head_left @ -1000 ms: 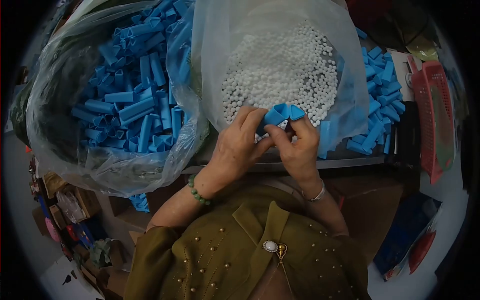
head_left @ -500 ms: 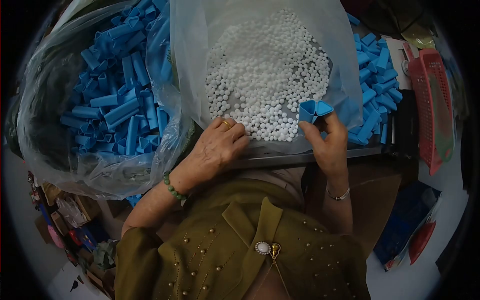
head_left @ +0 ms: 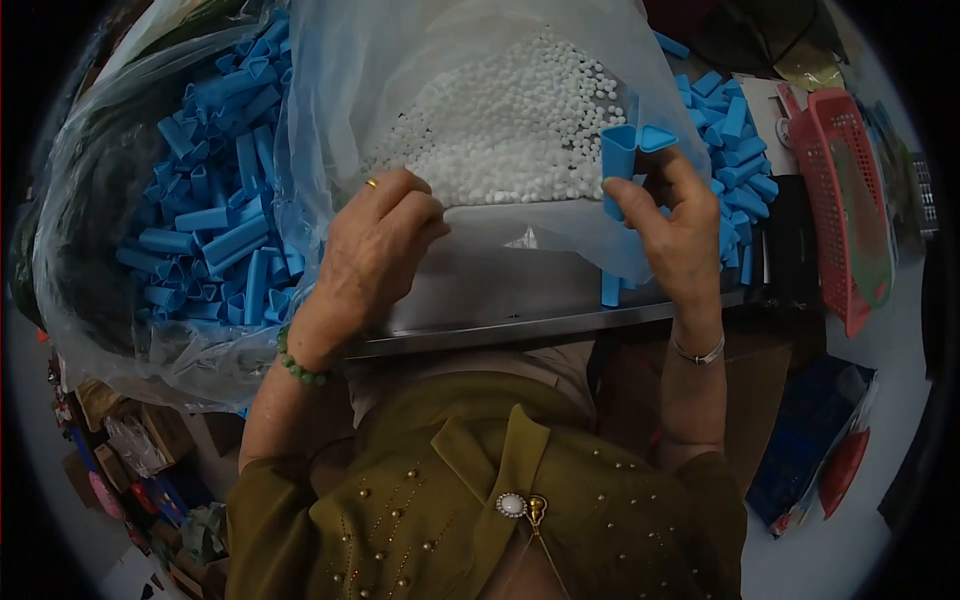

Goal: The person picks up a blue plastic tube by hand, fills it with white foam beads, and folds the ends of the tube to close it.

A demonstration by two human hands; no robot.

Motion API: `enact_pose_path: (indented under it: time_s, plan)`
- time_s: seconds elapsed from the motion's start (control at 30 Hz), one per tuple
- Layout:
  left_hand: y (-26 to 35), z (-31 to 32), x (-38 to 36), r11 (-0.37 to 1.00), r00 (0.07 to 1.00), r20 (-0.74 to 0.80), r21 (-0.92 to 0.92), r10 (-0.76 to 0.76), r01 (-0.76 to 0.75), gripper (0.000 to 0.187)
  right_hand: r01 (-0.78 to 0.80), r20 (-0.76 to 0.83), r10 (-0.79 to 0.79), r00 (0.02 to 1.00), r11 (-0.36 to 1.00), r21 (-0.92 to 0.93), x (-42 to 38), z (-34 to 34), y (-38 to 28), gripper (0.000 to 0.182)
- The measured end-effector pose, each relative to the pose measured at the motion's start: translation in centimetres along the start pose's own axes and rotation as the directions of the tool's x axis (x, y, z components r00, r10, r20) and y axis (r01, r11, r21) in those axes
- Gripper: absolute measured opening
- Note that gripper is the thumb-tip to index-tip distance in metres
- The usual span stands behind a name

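Observation:
My right hand (head_left: 680, 225) holds up an open three-sided blue tube (head_left: 618, 170) between thumb and fingers, with a triangular blue cap (head_left: 656, 138) at its top right. At the near edge of a clear plastic bag (head_left: 590, 230), my left hand (head_left: 375, 245) is closed with bent fingers; what it pinches, if anything, is hidden. Many small white balls (head_left: 500, 130) lie in the bag between and beyond my hands. Below my right hand, another blue piece (head_left: 610, 289) lies near the metal edge.
A large plastic bag (head_left: 100, 340) full of blue tubes (head_left: 235, 240) stands at the left. More blue tubes (head_left: 740, 150) are heaped at the right, beside a pink basket (head_left: 835, 200). The metal table edge (head_left: 520, 328) runs in front of my body.
Both hands have moved away from my body, the left one also leftward. The bag's near edge and the white balls have shifted away, exposing the metal surface. The tube remains in my right hand.

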State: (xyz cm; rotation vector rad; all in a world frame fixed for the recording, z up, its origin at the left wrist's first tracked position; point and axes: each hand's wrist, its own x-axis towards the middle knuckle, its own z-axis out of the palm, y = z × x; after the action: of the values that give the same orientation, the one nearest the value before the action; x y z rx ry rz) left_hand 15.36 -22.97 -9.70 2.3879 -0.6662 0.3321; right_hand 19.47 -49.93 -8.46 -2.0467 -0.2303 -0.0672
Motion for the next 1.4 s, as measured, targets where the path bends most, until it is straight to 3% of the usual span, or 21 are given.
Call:
enact_pose_path:
  time_s: [0.03, 0.1, 0.13, 0.2, 0.23, 0.27, 0.3, 0.33, 0.4, 0.47, 0.53, 0.63, 0.73, 0.8, 0.83, 0.9, 0.93, 1.0, 1.03, 1.2, 1.4]
  plan:
    - [0.0, -0.1, -0.5, 1.000, 1.000, 0.004, -0.002, 0.000, 0.000, 0.014, -0.016, 0.024, 0.017, 1.000, 1.000, -0.007, -0.3, 0.1, 0.1, 0.023]
    - [0.1, -0.1, -1.7, 0.993, 0.953, 0.301, -0.115, 0.025, 0.010, 0.014, -0.005, 0.072, 0.010, 0.997, 0.997, -0.071, -0.9, 0.5, 0.3, 0.024]
    - [0.1, 0.1, -2.2, 0.994, 0.952, 0.304, -0.111, 0.023, 0.011, 0.014, 0.012, 0.120, 0.004, 0.993, 0.990, -0.138, -1.1, 0.7, 0.6, 0.025]
    - [-0.1, 0.7, -3.1, 0.978, 0.864, 0.503, -0.193, 0.029, 0.079, 0.017, 0.090, 0.159, -0.051, 0.986, 0.964, -0.249, -1.7, 1.2, 2.3, 0.027]
    - [0.0, 1.3, -3.3, 0.977, 0.864, 0.503, -0.194, 0.026, 0.083, 0.017, 0.170, 0.204, -0.101, 0.974, 0.918, -0.357, -2.1, 1.5, 3.0, 0.030]
    - [0.4, 2.2, -3.3, 0.964, 0.913, 0.380, -0.150, -0.148, 0.218, 0.026, 0.172, 0.209, -0.101, 0.973, 0.918, -0.357, -2.5, 1.7, 3.5, 0.030]
    - [0.7, 3.0, -3.1, 0.927, 0.917, 0.241, -0.125, -0.317, 0.353, 0.036, 0.143, 0.207, -0.039, 0.978, 0.842, -0.519, -2.7, 2.0, 3.6, 0.028]
    - [0.8, 3.8, -2.9, 0.926, 0.918, 0.236, -0.125, -0.320, 0.355, 0.036, 0.116, 0.192, 0.019, 0.981, 0.737, -0.665, -2.7, 2.2, 3.6, 0.026]
    - [0.5, 5.2, -1.9, 0.896, 0.916, 0.030, 0.221, -0.400, 0.384, 0.061, 0.083, 0.163, 0.048, 0.985, 0.701, -0.709, -2.3, 2.8, 3.6, 0.024]
    - [0.5, 6.3, -0.6, 0.860, 0.883, 0.056, 0.265, -0.466, 0.437, 0.069, 0.045, 0.130, 0.080, 0.988, 0.663, -0.747, -1.7, 3.6, 3.8, 0.022]
    - [0.1, 7.5, 0.7, 0.822, 0.847, 0.084, 0.310, -0.525, 0.478, 0.077, 0.128, 0.173, -0.002, 0.985, 0.679, -0.722, -1.2, 4.6, 4.3, 0.015]
    - [-1.0, 9.0, 1.7, 0.872, 0.894, 0.006, 0.224, -0.449, 0.436, 0.070, 0.124, 0.204, 0.017, 0.979, 0.744, -0.656, -0.6, 6.3, 4.6, 0.021]
    - [-2.4, 9.7, 2.2, 0.907, 0.907, -0.009, 0.039, -0.420, 0.420, 0.054, 0.125, 0.218, -0.011, 0.976, 0.846, -0.518, -0.5, 7.0, 4.1, 0.022]
    - [-3.2, 9.1, 2.5, 0.870, 0.921, 0.001, -0.327, -0.390, 0.369, 0.037, 0.131, 0.176, -0.057, 0.983, 0.888, -0.442, -0.6, 7.3, 4.4, 0.024]
    - [-3.0, 8.6, 2.5, 0.869, 0.920, 0.004, -0.328, -0.391, 0.371, 0.037, 0.140, 0.131, -0.099, 0.987, 0.921, -0.364, -0.6, 7.4, 4.6, 0.026]
    - [-2.2, 7.2, 2.7, 0.393, 0.729, 0.339, -0.668, -0.594, 0.632, 0.027, 0.104, 0.106, -0.079, 0.991, 0.960, -0.260, -0.7, 7.5, 4.8, 0.026]
    - [-2.2, 7.0, 2.7, 0.391, 0.727, 0.343, -0.667, -0.595, 0.634, 0.027, 0.072, 0.082, -0.060, 0.995, 0.986, -0.153, -0.7, 7.5, 4.9, 0.027]
    - [-2.0, 6.7, 2.8, 0.559, 0.851, 0.195, -0.679, -0.488, 0.476, 0.024, -0.008, 0.090, 0.014, 0.996, 0.998, -0.064, -0.9, 7.4, 4.4, 0.029]
    - [-1.7, 6.4, 3.0, 0.558, 0.851, 0.199, -0.679, -0.486, 0.477, 0.024, -0.087, 0.105, 0.084, 0.991, 0.996, 0.024, -0.9, 7.4, 4.2, 0.031]
    - [-1.0, 5.4, 3.9, 0.823, 0.953, 0.099, -0.485, -0.286, 0.297, 0.031, -0.104, 0.090, 0.094, 0.991, 0.988, 0.115, -0.9, 7.2, 4.0, 0.030]
    - [-0.2, 4.7, 4.3, 0.863, 0.969, 0.086, -0.442, -0.231, 0.244, 0.036, -0.105, 0.083, 0.090, 0.993, 0.974, 0.200, -1.3, 7.1, 3.9, 0.029]
